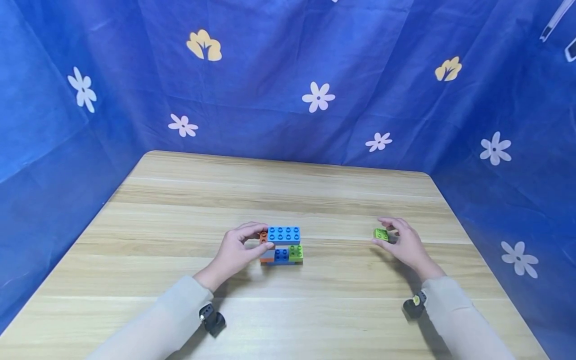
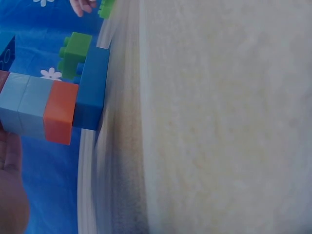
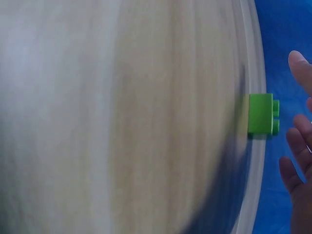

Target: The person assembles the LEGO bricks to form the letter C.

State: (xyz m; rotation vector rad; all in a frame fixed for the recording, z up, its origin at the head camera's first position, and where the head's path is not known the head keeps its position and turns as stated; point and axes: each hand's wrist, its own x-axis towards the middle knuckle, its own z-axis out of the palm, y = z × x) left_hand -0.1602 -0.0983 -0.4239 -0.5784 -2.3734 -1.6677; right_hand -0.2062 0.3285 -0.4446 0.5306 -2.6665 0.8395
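On the table stands a stack of toy bricks: a blue base (image 2: 92,90), an orange brick (image 2: 60,112), light blue bricks (image 2: 27,105), and a reddish-brown one near the top. A long blue brick (image 1: 284,234) juts out from the top to the right, over a green brick (image 1: 295,252) on the base. My left hand (image 1: 238,247) pinches the upper left of the stack between thumb and fingers. Away to the right, a loose green brick (image 3: 261,114) sits studs up on the table. My right hand (image 1: 407,246) hovers around it, thumb and fingers spread apart.
The wooden table (image 1: 288,190) has blue cloth (image 1: 270,75) with flower prints behind it and at both sides. Bare tabletop lies between the stack and the loose brick. A small black device (image 1: 211,319) is strapped to each wrist.
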